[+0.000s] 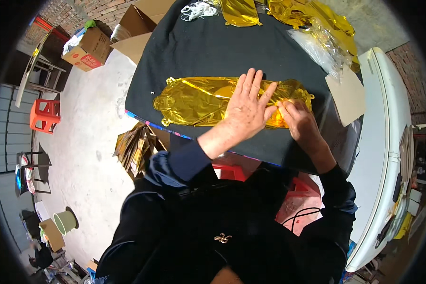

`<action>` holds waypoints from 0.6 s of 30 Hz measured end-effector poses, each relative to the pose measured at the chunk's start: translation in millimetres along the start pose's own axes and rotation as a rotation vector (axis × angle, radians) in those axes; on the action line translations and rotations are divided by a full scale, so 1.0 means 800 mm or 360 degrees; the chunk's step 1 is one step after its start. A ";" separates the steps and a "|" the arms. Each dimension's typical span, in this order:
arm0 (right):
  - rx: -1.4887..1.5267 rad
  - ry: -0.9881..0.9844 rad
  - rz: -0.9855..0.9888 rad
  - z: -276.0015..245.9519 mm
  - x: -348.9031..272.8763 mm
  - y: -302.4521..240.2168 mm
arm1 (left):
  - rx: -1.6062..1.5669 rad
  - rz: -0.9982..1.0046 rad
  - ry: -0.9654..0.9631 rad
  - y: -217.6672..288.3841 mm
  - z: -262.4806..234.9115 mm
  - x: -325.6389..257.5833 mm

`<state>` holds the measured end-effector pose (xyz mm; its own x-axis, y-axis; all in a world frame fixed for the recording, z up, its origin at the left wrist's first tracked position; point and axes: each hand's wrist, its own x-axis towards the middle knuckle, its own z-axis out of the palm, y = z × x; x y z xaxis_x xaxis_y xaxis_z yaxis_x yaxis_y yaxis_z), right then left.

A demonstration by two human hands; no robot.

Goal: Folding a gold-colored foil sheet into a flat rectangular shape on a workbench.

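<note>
A flat gold foil balloon (194,102) lies lengthwise across the black-covered table (199,52), with small tabs along its edges. My left hand (247,105) rests on its middle, palm down, fingers stretched out and pointing away from me. To the right of it, my right hand (298,120) has its fingertips pinched together on the foil near the balloon's right end. The fingers hide just what they grip there, but foil bunches around them. The left thumb comes close to the right fingertips.
Along the table's far side lie a white string bundle (199,10), more gold foil (241,12) and clear plastic bags (319,49). A cardboard sheet (348,94) sits at the right edge. Beside the table's left front stands a box of folded foil pieces (136,149). A white appliance (381,156) borders the right.
</note>
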<state>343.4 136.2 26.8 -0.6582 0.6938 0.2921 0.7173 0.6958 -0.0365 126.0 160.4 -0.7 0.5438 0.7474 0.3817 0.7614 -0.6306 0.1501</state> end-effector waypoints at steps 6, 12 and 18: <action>-0.0097 0.0026 -0.0011 0.007 -0.012 0.007 | 0.0070 -0.0339 0.0026 0.012 0.021 -0.016; -0.0077 0.0185 -0.0033 -0.018 0.023 0.006 | 0.0101 -0.0357 -0.0033 0.012 0.020 -0.014; -0.0007 -0.0163 0.0076 0.035 0.077 0.008 | 0.0225 -0.0393 -0.0302 0.008 0.021 -0.013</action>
<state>301.3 188.4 17.9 -0.6429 0.7418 0.1908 0.7494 0.6607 -0.0439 130.9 152.1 -19.0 0.3825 0.9080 0.1709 0.9126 -0.4002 0.0838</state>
